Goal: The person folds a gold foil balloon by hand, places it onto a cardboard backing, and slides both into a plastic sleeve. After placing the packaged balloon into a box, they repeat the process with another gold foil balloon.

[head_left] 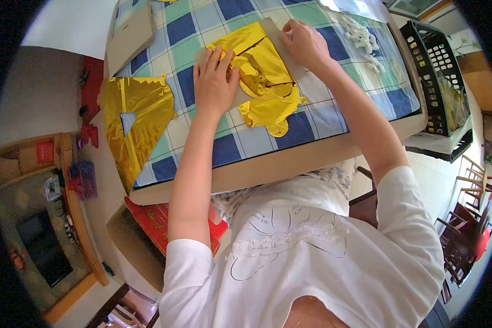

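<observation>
A shiny gold foil piece [268, 60], resembling a flat, uninflated foil balloon, lies over a grey-brown cardboard sheet [291, 61]. Its lower end hangs past the cardboard in a rounded flap. My left hand [214, 82] rests on the left side of the foil and cardboard, palm down with fingers extended. At the cardboard's upper right edge is my right hand [307, 46], fingers curled together; whatever is between the fingertips is hidden. Another gold foil piece [139, 117] with a triangular hole drapes over the table's left edge.
A blue, green and white checked cloth [229, 156] covers the table. More cardboard [131, 38] lies at upper left. A white stringy bundle [359, 35] sits at upper right. Beyond the right edge stands a black plastic crate [434, 76]. A red box [153, 221] is below the table's left corner.
</observation>
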